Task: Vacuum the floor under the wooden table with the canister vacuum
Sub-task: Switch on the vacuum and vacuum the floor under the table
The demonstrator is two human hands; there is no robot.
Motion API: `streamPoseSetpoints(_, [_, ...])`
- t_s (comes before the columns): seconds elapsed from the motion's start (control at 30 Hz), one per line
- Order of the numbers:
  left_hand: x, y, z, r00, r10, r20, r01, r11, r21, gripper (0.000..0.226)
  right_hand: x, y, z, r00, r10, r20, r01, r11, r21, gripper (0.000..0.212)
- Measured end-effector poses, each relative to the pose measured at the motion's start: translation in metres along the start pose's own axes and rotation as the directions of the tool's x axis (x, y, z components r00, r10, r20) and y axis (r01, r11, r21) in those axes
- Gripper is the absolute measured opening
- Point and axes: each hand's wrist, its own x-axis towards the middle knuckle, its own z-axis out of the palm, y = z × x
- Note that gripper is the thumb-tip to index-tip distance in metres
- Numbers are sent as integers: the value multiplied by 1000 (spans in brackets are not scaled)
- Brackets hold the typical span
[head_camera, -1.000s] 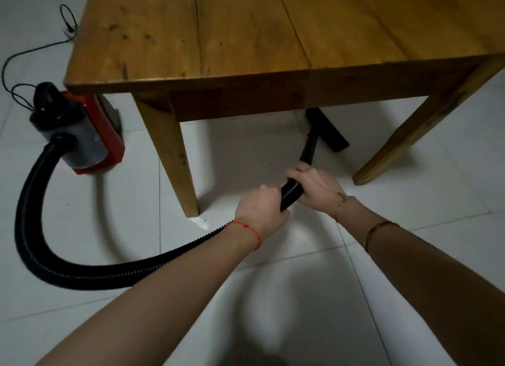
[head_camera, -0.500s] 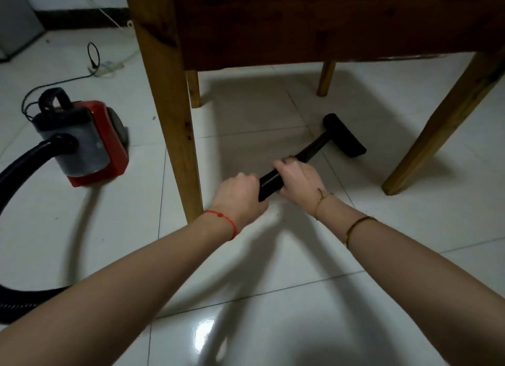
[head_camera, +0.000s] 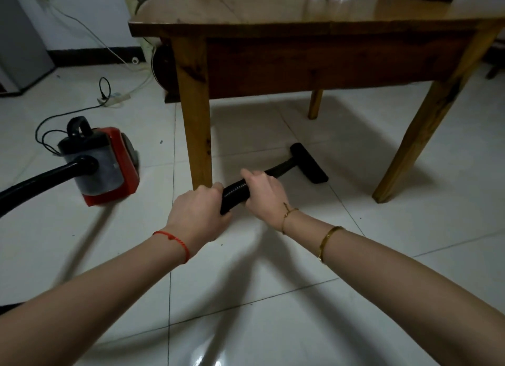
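Wide white tiled floor fills the view, and over it stands the brown wooden table, four legs down, its shadow pooled beneath. Left of it sits the red-and-grey canister vacuum, well clear of the table, its thick black corrugated hose swinging out past the left edge. A thin black power cord loops behind the canister toward a white power strip by the wall.

Down to the action: the left hand is wrapped round the ribbed hose end, the right hand wrapped round it just ahead, both fists closed on the same black tube. From there the wand runs forward to the flat black floor nozzle, lying on the tiles under the table, between the near left leg and the near right leg.

Risks, as I read it: that left leg is just beside the hands, so a sideways sweep could knock the wand or knuckles against it. Reaching deeper may drag the hose taut and tip or tow the canister, or snag the loose cord.
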Motion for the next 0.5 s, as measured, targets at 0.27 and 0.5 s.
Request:
streamPoseSetpoints(0.27, [35,27,8,993,84,-83,-87,996,-33,27,9,39,-3,984,162,-72,-157,985,65,22])
streamPoseSetpoints(0.5, [91,81,28,991,100,-83,-103,994,-23,29,23,116,-3,963,242,-116,-239,970,40,27])
